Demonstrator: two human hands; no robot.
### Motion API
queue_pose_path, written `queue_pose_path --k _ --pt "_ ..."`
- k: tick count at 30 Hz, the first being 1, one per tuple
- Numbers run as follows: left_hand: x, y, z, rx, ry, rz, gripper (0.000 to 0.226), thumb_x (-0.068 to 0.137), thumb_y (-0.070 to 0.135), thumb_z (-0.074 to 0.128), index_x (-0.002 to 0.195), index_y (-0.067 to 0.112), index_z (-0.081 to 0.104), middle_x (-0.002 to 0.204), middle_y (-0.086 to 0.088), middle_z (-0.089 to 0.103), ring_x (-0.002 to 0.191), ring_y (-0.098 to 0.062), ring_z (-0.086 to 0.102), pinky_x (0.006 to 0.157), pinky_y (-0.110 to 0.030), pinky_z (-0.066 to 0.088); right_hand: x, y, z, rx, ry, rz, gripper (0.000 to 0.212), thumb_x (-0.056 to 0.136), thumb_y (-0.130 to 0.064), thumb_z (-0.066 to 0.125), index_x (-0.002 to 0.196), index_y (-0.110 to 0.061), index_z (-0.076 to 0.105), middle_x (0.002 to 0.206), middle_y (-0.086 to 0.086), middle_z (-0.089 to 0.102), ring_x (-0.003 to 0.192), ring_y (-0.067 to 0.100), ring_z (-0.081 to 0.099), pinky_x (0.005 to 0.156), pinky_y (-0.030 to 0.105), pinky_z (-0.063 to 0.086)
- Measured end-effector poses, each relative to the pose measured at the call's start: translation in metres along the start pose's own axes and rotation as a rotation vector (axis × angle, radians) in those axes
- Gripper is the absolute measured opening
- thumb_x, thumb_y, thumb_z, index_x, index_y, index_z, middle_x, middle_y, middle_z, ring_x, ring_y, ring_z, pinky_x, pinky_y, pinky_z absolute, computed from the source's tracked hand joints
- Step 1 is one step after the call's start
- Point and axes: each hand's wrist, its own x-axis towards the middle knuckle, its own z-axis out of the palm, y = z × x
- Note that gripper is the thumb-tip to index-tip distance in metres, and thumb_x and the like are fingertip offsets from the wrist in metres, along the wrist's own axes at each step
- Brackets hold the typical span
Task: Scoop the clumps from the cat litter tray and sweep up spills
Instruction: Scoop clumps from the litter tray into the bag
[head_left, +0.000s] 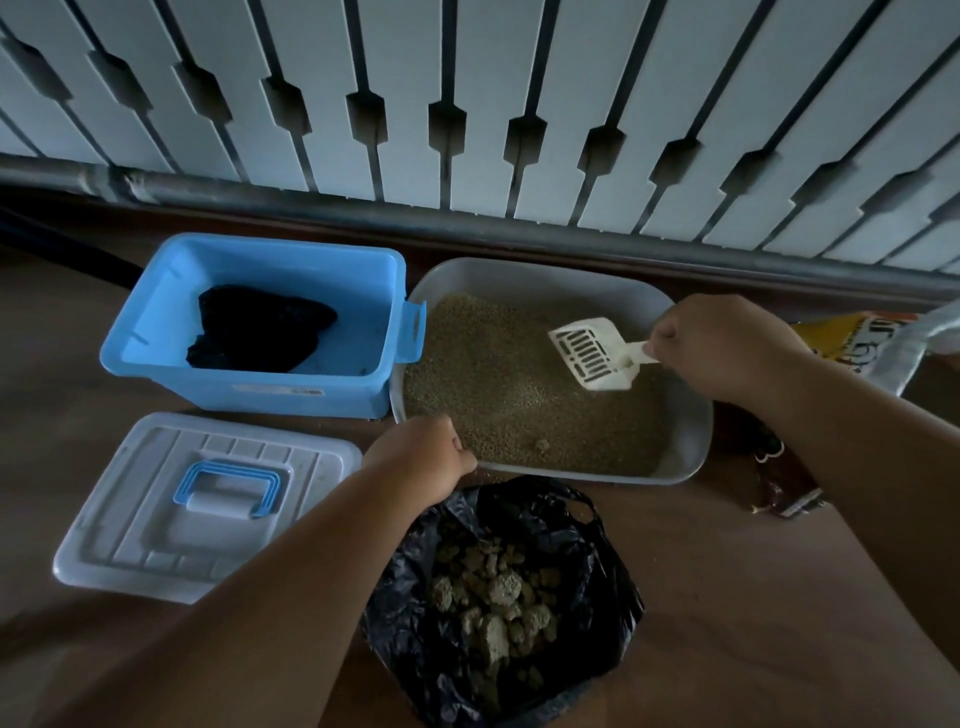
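Observation:
A grey litter tray (693, 426) full of tan litter sits on the wooden floor below the radiator. My right hand (717, 343) grips the handle of a white slotted scoop (592, 353), whose empty blade lies over the litter on the tray's right side. One small clump (543, 445) lies near the tray's front edge. My left hand (421, 457) grips the tray's near left rim. In front of the tray a black plastic bag (597, 566) stands open, holding several grey-green clumps (498, 592).
A blue plastic box (156, 332) with a dark cloth inside stands left of the tray; its pale lid (130, 519) with a blue handle lies in front of it. A yellow litter sack (862, 343) lies at the right, a dark object (779, 483) near it. A white radiator (467, 104) spans the back.

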Motion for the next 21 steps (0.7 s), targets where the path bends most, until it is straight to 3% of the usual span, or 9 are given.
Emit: queue_pose_path --k 5,9,14,17,19,21 --pt "0.000 0.000 -0.001 -0.003 0.001 0.008 0.020 0.094 0.041 0.062 0.099 0.021 0.059 0.095 0.001 0.063 0.092 -0.019 0.061 0.074 -0.033 0.046 0.005 0.004 0.004 0.088 -0.211 0.006 0.027 0.098 -0.031 0.059 0.097 -0.010 0.075 0.076 0.002 0.065 0.072 0.016 0.060 0.067 0.030 0.046" --pt "0.002 -0.005 0.002 -0.033 -0.011 0.059 0.020 0.094 0.038 0.063 0.099 0.020 0.060 0.092 0.001 0.062 0.088 -0.017 0.060 0.071 -0.031 0.045 0.008 0.022 0.010 0.389 -0.391 0.088 0.021 0.098 -0.024 0.061 0.091 -0.010 0.075 0.053 0.003 0.055 0.040 0.013 0.038 0.043 0.022 0.030" --pt "0.002 -0.011 0.001 -0.061 -0.024 0.113 0.018 0.094 0.037 0.064 0.097 0.019 0.060 0.089 0.004 0.062 0.084 -0.013 0.060 0.069 -0.029 0.044 0.009 0.043 0.040 0.688 -0.558 0.188 0.017 0.097 -0.024 0.063 0.103 -0.011 0.070 0.053 0.002 0.048 0.041 0.011 0.031 0.041 0.019 0.024" --pt "0.003 -0.013 0.003 -0.063 -0.023 0.123 0.018 0.094 0.038 0.064 0.097 0.021 0.059 0.092 0.004 0.062 0.086 -0.013 0.059 0.073 -0.032 0.047 0.003 0.044 0.067 0.818 -0.649 0.220 0.019 0.099 -0.025 0.058 0.097 -0.009 0.068 0.053 0.001 0.048 0.041 0.010 0.033 0.044 0.020 0.023" --pt "0.004 -0.013 0.004 -0.063 -0.026 0.119 0.017 0.095 0.038 0.063 0.096 0.022 0.058 0.091 0.004 0.062 0.085 -0.013 0.059 0.073 -0.032 0.047 0.001 0.039 0.080 0.785 -0.675 0.194 0.024 0.102 -0.025 0.052 0.089 -0.011 0.065 0.051 -0.001 0.051 0.040 0.010 0.037 0.045 0.022 0.026" --pt "0.004 -0.013 0.005 -0.064 -0.029 0.120 0.016 0.096 0.038 0.062 0.095 0.022 0.057 0.088 0.004 0.061 0.081 -0.012 0.058 0.067 -0.030 0.044 0.006 0.034 0.091 0.723 -0.684 0.184 0.024 0.104 -0.027 0.048 0.096 -0.013 0.066 0.057 -0.001 0.055 0.043 0.010 0.042 0.045 0.022 0.031"
